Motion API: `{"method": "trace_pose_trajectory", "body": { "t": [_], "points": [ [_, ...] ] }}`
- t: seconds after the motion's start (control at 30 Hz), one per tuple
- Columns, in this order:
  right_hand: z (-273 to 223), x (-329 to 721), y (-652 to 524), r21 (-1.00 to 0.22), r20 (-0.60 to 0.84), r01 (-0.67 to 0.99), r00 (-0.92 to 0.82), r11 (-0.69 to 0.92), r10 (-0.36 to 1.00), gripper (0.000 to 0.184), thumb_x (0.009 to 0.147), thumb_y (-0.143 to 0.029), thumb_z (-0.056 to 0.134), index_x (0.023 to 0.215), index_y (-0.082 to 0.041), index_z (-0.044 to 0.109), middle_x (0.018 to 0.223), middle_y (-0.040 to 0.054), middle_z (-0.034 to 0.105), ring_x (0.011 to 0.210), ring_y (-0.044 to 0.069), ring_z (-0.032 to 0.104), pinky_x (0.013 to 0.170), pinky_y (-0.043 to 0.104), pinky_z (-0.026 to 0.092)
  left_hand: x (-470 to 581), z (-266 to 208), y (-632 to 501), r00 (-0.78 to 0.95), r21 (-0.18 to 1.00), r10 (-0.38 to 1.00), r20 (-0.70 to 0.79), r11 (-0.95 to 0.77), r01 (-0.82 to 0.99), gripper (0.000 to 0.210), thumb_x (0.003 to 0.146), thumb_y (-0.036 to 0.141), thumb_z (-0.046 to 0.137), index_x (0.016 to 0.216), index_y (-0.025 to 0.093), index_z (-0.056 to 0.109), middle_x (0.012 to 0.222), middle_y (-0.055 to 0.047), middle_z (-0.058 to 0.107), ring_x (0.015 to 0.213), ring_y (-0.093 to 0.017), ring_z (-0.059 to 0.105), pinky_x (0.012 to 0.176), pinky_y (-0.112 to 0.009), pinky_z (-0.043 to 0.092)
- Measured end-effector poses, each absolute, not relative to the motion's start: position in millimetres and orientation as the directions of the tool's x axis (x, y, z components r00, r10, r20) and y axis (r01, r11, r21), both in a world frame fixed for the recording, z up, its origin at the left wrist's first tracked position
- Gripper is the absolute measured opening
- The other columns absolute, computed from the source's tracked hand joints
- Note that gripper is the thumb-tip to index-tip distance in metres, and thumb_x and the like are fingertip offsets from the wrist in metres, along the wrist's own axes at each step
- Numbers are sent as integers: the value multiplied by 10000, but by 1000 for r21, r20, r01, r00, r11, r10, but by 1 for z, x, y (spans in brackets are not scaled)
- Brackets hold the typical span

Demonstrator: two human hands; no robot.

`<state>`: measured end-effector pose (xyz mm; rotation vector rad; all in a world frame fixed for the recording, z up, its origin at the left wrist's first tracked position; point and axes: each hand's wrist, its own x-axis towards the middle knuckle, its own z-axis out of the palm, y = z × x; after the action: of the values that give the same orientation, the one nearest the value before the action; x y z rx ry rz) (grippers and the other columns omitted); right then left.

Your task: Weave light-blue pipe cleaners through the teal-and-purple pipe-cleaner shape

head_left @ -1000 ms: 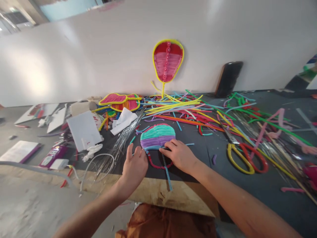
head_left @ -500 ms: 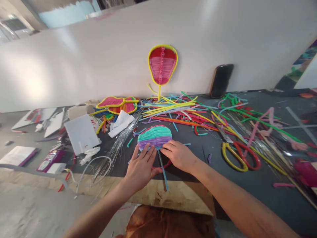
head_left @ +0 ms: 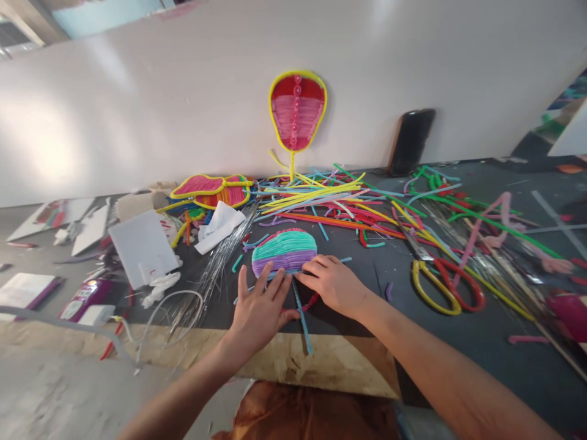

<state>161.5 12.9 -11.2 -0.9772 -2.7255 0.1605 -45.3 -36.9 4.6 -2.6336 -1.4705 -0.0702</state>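
A rounded pipe-cleaner panel (head_left: pixel 285 245), turquoise above and purple below with a red upper rim, lies flat on the dark tabletop. My left hand (head_left: pixel 260 305) rests over its lower left edge, fingers spread and pressing on it. At the lower right edge, the bent fingers of my right hand (head_left: pixel 335 286) are closed on a light blue pipe cleaner (head_left: pixel 345 260), whose end sticks out to the right. Between the hands a blue pipe-cleaner stem (head_left: pixel 303 324) runs down toward the table's front edge. Both hands hide the panel's bottom edge.
Scissors (head_left: pixel 435 287) with yellow and red handles lie right of my hands. Behind the panel is a heap of loose pipe cleaners (head_left: pixel 316 195). A yellow-rimmed pink pipe-cleaner piece (head_left: pixel 305 116) stands against the white board; a phone (head_left: pixel 411 142) leans there. White papers (head_left: pixel 144 247) lie left.
The left fingers have spread and slid down slightly, uncovering more of the purple band. My right hand stays at the lower right edge. The camera view has shifted a little.
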Motion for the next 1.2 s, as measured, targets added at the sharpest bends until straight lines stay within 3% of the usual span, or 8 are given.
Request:
{"method": "trace_pose_trajectory", "body": {
  "t": [0.3,0.43,0.57,0.67,0.83,1.03,1.2],
  "points": [
    [-11,160,15,-218,177,610,-743,762,645,291,907,-163,453,1152,-187,608,1103,91,624,1009,235,483,803,371,403,-43,8,-32,550,-108,828,105,-540,834,589,810,606,483,1268,241,539,1352,-98,528,1316,-364,346,1061,-694,5],
    [-11,176,27,-338,277,637,-636,693,720,317,878,-91,468,1114,-217,638,1067,64,657,990,207,520,842,354,426,-42,11,-31,565,-110,818,106,-555,824,559,827,592,470,1241,228,561,1351,-94,530,1317,-356,345,1065,-686,8],
    [-8,192,38,-473,366,642,-480,603,797,233,897,-143,480,1019,-192,672,975,62,691,924,199,562,845,339,449,-38,22,-23,585,-104,803,111,-576,811,462,845,529,500,1153,206,619,1313,-96,562,1301,-336,363,1089,-636,80],
    [-6,195,39,-487,309,637,-514,598,800,168,890,-193,532,959,-204,685,935,46,707,904,193,581,817,332,440,-30,29,-16,607,-100,787,109,-599,794,397,846,461,542,1128,194,622,1271,-95,585,1271,-318,388,1082,-580,176],
    [-4,192,35,-425,191,688,-567,588,801,134,864,-187,584,899,-244,700,902,6,713,889,178,583,806,332,374,-21,22,-12,648,-49,758,69,-646,761,467,827,468,566,1187,170,569,1127,-100,630,1137,-293,475,1001,-488,310],
    [-4,194,35,-409,61,728,-580,550,812,89,843,-203,607,833,-240,687,823,-8,700,821,162,571,745,313,324,-24,9,-11,637,19,761,123,-644,765,480,814,497,571,1179,185,572,1087,-100,634,1093,-284,478,995,-486,270],
    [-8,192,36,-426,38,739,-562,522,826,67,844,-204,597,837,-232,658,810,-13,687,809,153,563,739,299,313,-26,6,-8,633,54,762,135,-644,763,512,801,503,587,1206,191,562,1080,-92,634,1083,-280,482,999,-489,252]
  ]
}}
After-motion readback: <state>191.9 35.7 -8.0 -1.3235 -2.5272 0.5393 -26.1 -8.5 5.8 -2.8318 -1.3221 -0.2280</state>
